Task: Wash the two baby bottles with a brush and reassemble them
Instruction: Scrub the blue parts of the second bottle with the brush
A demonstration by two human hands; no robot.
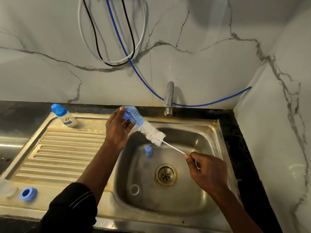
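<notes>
Gripping one brush (149, 131) and one cap (126, 115); second cap (148, 150), one bottle (64, 118) nearby.

head view, looking down, sink (168, 195) close

both hands hold brush (144, 126) over sink (208, 148)

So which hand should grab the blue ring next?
Left, probably: the blue ring sits front-left, beside that arm; the right hand grips the brush, though the left hand holds a blue piece.
</notes>
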